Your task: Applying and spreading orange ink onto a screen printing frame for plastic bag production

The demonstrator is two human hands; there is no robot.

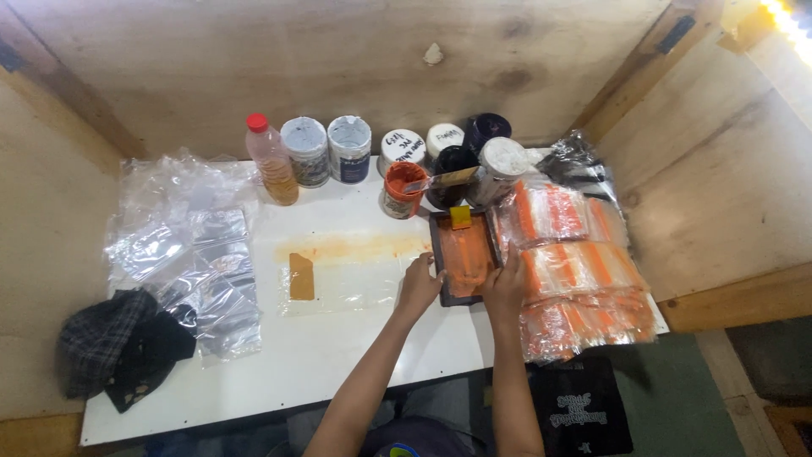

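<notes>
— Plywood walls on three sides; white table [338, 355] set inside. What sits on it?

— Far edge: row of jars and tubs [348, 148], a plastic bottle [272, 169] with red cap and amber liquid at the left end, an open orange paint pot [403, 189] just near of the row. Left: loose clear plastic bags [190, 254]; dark checked cloth [118, 343] at the near left corner. Right: stacks of bagged orange-striped packets [575, 271].

— Middle of the table?

— Clear sheet [355, 279] lying flat, orange smear along its far edge, small ochre rectangle [301, 276] on its left part.

— Hands?

— Both on a dark rectangular frame [463, 258] coated in orange paint, lying flat right of centre, between the clear sheet and the packets. Yellow squeegee [460, 217] rests at its far end. Left hand [419, 286] at the frame's near left edge, fingers curled onto the rim. Right hand [506, 286] at the near right edge, fingers bent over that side. How tight either grip is, cannot tell; both touch the frame.

— Below the table?

— Black bag [584, 410] on green floor, near right.
</notes>
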